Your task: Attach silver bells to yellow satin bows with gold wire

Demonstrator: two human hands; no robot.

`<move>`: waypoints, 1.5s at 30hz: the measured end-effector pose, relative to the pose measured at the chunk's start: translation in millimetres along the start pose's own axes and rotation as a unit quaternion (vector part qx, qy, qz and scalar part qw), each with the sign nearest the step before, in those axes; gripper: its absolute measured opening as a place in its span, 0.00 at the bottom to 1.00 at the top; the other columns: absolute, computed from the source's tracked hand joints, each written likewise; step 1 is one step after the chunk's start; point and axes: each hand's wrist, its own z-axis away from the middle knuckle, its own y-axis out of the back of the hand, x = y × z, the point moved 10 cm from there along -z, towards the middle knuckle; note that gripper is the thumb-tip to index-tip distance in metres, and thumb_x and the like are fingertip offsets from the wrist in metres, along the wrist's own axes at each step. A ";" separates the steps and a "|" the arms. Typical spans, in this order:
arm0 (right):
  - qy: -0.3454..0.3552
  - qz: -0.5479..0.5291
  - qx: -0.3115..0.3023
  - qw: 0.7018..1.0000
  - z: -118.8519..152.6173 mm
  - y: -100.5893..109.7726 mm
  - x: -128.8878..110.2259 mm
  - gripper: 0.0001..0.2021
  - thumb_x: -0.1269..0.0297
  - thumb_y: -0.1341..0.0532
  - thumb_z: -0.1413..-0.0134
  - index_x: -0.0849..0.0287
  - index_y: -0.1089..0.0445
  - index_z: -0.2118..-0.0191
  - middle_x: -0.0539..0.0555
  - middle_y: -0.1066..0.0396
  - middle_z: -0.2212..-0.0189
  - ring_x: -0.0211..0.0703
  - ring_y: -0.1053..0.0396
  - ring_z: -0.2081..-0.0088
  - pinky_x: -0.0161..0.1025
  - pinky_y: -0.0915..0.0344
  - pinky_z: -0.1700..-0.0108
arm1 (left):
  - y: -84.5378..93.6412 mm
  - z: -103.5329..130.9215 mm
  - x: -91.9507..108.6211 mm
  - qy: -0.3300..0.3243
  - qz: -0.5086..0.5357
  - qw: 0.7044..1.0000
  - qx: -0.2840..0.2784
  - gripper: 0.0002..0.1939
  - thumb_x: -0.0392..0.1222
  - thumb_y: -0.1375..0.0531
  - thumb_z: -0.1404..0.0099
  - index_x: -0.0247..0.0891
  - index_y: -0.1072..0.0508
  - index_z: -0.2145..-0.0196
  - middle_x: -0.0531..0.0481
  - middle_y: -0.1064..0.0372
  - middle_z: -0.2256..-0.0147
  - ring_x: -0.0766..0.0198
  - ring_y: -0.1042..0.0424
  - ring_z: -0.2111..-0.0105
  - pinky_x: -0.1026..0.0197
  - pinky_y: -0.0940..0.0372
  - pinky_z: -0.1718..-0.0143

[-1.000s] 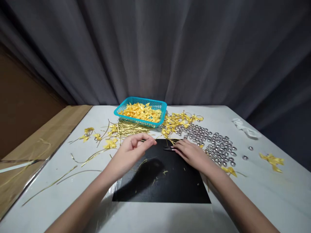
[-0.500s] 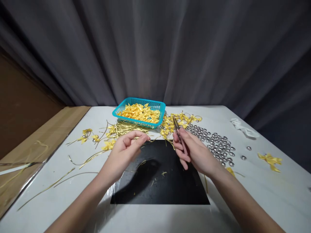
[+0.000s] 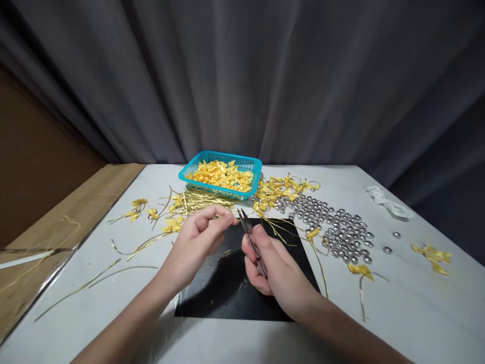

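My right hand [image 3: 278, 268] is closed around small dark metal snips [image 3: 253, 240], their tips slightly parted and pointing up and away. Beside the tips, my left hand [image 3: 204, 235] is closed in a pinch of thumb and forefinger; whatever lies in the pinch is too small to make out. Both hands are raised over a black mat [image 3: 231, 303], on which bits of gold wire are scattered. A bundle of gold wires [image 3: 202, 198] lies just beyond my left hand.
A blue basket [image 3: 182, 175] of yellow ribbon pieces [image 3: 223, 177] stands at the back. To its right lie wired yellow bows [image 3: 275, 189] and many silver beads [image 3: 343, 232]. Loose wires [image 3: 81, 288] lie on the left, a crumpled white cloth [image 3: 390, 202] on the right.
My right hand has moved left and slightly down, bringing the snips up to my left fingertips. My left hand keeps its pinch almost in place. The view has shifted slightly.
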 end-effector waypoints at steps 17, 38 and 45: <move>0.020 0.002 -0.036 0.999 -0.1 -5.4 -4.9 0.25 0.40 0.55 0.43 0.59 0.50 0.75 0.41 0.54 0.90 0.26 0.58 0.87 0.25 0.59 0.85 | -9.0 1.0 -1.1 0.011 -0.004 1.000 -0.028 0.11 0.44 0.42 0.39 0.37 0.33 0.75 0.62 0.58 0.86 0.74 0.62 0.85 0.68 0.63 0.85; 0.005 -0.019 -0.058 0.998 -0.6 -6.3 -1.3 0.23 0.42 0.52 0.43 0.59 0.50 0.75 0.40 0.54 0.89 0.25 0.60 0.87 0.25 0.59 0.86 | -9.1 0.1 -1.5 0.017 -0.004 0.999 -0.028 0.11 0.43 0.42 0.40 0.37 0.36 0.77 0.62 0.58 0.85 0.74 0.62 0.84 0.68 0.63 0.85; 0.004 -0.015 -0.063 0.998 -0.9 -7.8 -3.1 0.23 0.42 0.51 0.43 0.59 0.50 0.75 0.40 0.54 0.89 0.25 0.61 0.87 0.25 0.60 0.85 | -9.9 0.7 -4.2 0.027 -0.004 0.999 -0.039 0.12 0.44 0.43 0.39 0.37 0.36 0.77 0.62 0.58 0.85 0.73 0.63 0.84 0.67 0.64 0.84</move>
